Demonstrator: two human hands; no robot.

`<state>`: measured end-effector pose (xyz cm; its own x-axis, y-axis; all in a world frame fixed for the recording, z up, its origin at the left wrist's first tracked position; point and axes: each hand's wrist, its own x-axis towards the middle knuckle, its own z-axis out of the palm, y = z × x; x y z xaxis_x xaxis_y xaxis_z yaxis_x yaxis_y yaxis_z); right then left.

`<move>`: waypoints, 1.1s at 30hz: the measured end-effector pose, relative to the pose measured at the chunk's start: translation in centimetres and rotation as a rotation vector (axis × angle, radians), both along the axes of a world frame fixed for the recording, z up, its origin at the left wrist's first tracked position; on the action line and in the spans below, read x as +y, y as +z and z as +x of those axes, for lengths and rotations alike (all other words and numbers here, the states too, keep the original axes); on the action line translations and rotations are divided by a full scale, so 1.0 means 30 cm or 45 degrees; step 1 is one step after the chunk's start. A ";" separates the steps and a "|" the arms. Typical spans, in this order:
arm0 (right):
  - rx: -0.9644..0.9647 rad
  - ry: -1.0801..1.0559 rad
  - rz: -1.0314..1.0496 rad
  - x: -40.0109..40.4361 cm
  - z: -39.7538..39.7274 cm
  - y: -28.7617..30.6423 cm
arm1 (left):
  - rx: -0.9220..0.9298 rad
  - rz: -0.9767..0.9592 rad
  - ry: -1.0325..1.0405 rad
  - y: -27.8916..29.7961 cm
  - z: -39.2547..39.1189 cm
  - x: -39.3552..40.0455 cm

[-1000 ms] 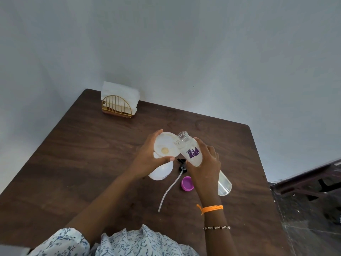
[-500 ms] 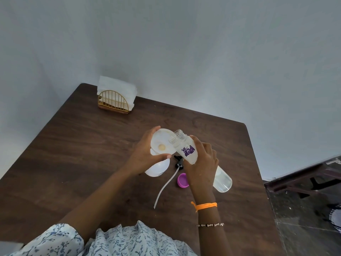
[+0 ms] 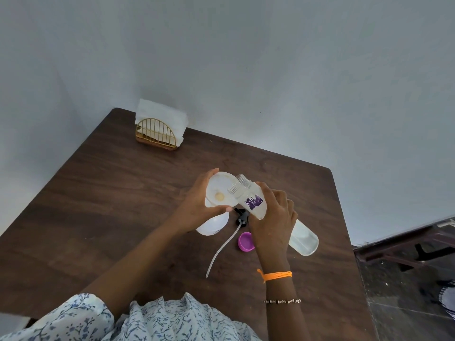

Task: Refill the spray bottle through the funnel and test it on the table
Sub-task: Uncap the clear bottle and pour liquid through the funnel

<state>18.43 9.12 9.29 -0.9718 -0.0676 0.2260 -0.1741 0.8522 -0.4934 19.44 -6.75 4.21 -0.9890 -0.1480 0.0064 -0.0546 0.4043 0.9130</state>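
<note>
The funnel (image 3: 219, 191) was pinched by the left hand (image 3: 197, 207) atop the spray bottle (image 3: 212, 223); the tilted refill bottle (image 3: 253, 200) was gripped by the right hand (image 3: 273, 217). Liquid could be spilled onto the table (image 3: 110, 205) if the funnel slipped.

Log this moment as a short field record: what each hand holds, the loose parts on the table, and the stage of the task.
left hand: holds the white funnel, which sits on the spray bottle
right hand: grips the tilted refill bottle, open mouth over the funnel bowl
refill bottle: clear, purple label, liquid pooled at its raised base end
spray head: black, off the bottle, lying on the table with its dip tube
purple cap: off, on the table beside the dip tube
napkin holder: far left corner
stage: pouring pose; no stream visible
</note>
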 end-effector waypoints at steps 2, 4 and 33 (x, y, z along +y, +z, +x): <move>0.020 -0.003 0.002 -0.002 -0.002 -0.003 | -0.003 -0.006 -0.006 0.000 0.001 0.000; 0.048 -0.005 0.001 -0.005 -0.003 -0.005 | -0.004 -0.005 -0.007 0.002 0.000 0.001; 0.135 0.019 0.100 -0.006 -0.011 -0.002 | -0.020 0.039 0.003 0.017 0.006 -0.001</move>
